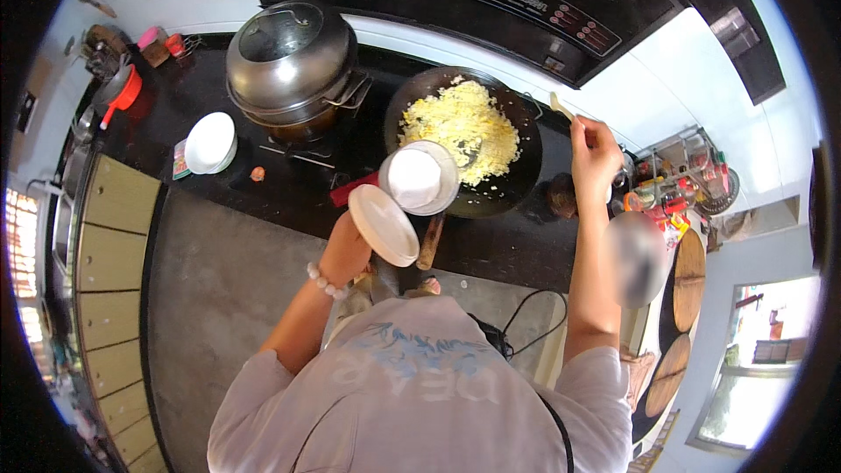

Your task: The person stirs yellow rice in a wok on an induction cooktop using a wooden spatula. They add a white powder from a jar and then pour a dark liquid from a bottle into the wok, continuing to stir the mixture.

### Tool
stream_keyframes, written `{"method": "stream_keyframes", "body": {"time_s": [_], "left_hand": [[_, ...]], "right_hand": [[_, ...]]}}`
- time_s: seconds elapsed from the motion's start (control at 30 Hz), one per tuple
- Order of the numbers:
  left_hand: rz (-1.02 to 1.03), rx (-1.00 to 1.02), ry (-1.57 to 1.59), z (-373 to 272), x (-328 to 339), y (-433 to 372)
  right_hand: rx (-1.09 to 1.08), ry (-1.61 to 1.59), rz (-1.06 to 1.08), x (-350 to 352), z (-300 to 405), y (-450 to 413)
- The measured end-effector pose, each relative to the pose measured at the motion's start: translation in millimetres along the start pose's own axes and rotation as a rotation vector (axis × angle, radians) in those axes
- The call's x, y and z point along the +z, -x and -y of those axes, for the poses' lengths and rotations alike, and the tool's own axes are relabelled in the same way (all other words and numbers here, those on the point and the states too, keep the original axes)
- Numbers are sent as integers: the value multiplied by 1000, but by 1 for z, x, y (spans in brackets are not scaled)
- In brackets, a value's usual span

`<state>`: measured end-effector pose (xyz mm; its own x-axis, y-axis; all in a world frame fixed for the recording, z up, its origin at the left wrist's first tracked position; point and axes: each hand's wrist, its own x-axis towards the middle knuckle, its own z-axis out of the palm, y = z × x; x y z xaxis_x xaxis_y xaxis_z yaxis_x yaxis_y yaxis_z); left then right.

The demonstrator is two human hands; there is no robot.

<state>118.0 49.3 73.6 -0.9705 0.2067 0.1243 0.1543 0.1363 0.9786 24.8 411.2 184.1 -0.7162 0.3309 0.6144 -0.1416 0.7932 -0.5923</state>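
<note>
My left hand (347, 246) holds a round plastic tub (451, 179) with white powder or grains (414, 177) inside. Its pale lid (384, 226) is tipped back beside my fingers. A dark wok (486, 202) of yellow, egg-coated rice (460, 121) sits beyond the tub, which overlaps its near left edge in the view. Pinched in my right hand (594, 151), to the right of the wok, is a small beige spoon (560, 106). Part of a metal utensil (468, 152) shows in the rice. A wooden handle (431, 243) points towards me from under the tub.
A lidded steel pot (292, 66) stands left of the wok. On the left counter are a white bowl (211, 143), an eggshell piece (257, 174) and a red-handled pan (123, 93). A rack of bottles (677, 177) is at right; a range hood (525, 6) overhangs the back.
</note>
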Motion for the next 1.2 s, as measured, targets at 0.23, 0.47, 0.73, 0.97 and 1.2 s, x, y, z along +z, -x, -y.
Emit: {"method": "stream_keyframes", "body": {"time_s": [0.23,0.47,0.73,0.97,1.2], "left_hand": [[90,47,-16,-18,13,-18],[184,140,-181,-18,21,-17],[152,255,-242,-29,26,-15],[153,172,-188,-26,25,-11],[155,122,-156,-24,24,-10]], "right_hand": [[22,-466,271,-17,69,83],[-237,-251,529,-9,87,106],[-297,-191,555,-6,86,113],[-312,-171,554,-6,91,116],[98,-342,558,-5,86,126]]}}
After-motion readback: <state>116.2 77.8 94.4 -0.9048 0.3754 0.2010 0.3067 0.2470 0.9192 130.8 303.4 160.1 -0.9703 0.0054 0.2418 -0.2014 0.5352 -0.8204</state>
